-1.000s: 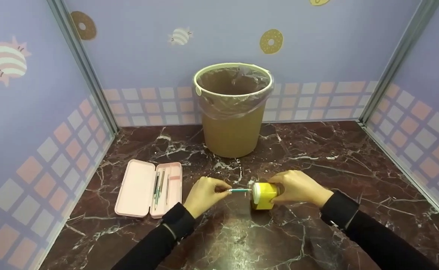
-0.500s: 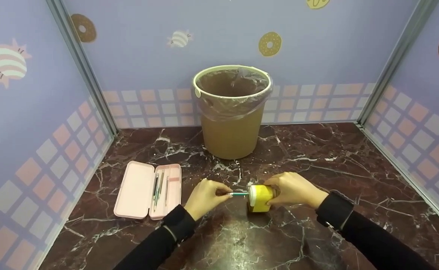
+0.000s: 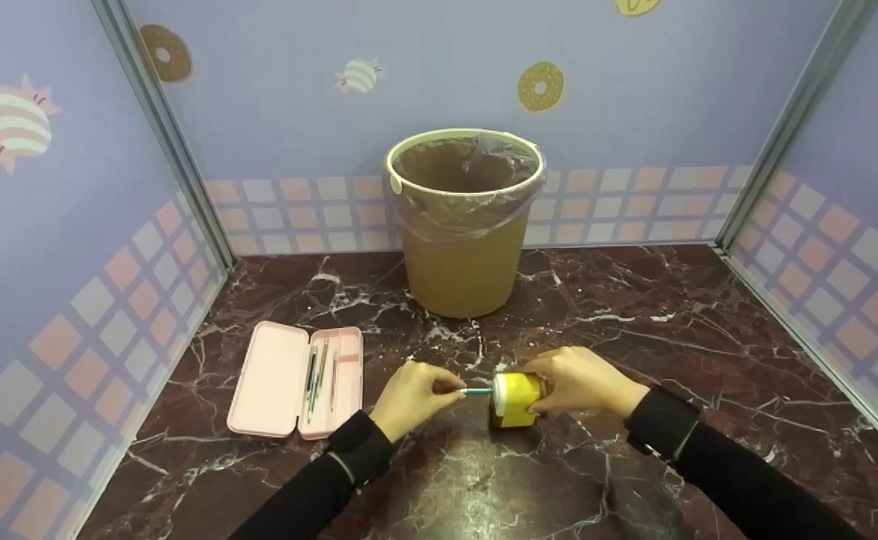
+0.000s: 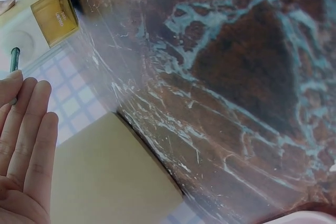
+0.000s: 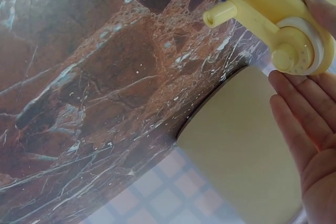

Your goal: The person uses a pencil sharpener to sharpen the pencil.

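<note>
A teal pencil (image 3: 477, 391) is pinched between the thumb and fingers of my left hand (image 3: 414, 397). Its far end sits in the front hole of a yellow and white crank pencil sharpener (image 3: 517, 399); the tip is hidden inside. My right hand (image 3: 583, 381) grips the sharpener from the side, thumb and fingers on opposite faces. In the right wrist view the sharpener's crank handle (image 5: 220, 13) sticks out, with no finger on it. The left wrist view shows the pencil (image 4: 15, 59) meeting the white front face, beside a clear amber shavings window (image 4: 55, 17).
An open pink pencil case (image 3: 270, 379) with several pencils (image 3: 315, 382) lies on the left of the dark marble tabletop (image 3: 634, 300). Behind the hands stands a tan trash bin (image 3: 463, 274) with a plastic liner. Patterned walls (image 3: 274, 97) enclose the back and sides.
My right hand and the sharpener have shifted slightly left, toward my left hand. Less of the pencil shows between my left fingers and the sharpener. The pencil case and bin stay put.
</note>
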Demonstrator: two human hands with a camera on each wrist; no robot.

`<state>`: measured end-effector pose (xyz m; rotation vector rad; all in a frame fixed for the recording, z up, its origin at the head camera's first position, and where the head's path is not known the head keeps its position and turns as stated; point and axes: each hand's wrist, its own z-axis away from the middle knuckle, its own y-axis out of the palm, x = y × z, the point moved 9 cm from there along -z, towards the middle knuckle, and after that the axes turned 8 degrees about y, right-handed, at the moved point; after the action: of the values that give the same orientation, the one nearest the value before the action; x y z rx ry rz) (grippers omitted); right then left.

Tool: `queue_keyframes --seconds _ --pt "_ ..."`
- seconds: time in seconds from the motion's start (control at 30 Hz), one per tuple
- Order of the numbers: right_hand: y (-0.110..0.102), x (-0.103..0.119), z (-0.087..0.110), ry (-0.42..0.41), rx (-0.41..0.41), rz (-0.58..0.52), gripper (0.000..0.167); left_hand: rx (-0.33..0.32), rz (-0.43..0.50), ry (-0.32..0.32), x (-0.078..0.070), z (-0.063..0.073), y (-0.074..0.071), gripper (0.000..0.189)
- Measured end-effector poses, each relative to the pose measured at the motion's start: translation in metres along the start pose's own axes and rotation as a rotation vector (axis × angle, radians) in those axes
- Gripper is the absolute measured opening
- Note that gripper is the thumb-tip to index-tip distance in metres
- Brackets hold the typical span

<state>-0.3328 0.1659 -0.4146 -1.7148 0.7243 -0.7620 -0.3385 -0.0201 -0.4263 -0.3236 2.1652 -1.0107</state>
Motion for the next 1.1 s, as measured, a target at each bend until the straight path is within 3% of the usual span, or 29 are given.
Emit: queue_keyframes --seconds 0.53,1.1 --pt "0.005 -0.0005 -0.001 0.041 0.041 -0.056 0.048 0.022 0.077 -0.058 0.0091 -0.0009 0.007 0.007" --pt "0.006 -0.0004 -0.0014 0.061 0.086 -0.066 0.05 -0.009 0.035 -0.025 0.0074 -0.0011 0.0105 0.006"
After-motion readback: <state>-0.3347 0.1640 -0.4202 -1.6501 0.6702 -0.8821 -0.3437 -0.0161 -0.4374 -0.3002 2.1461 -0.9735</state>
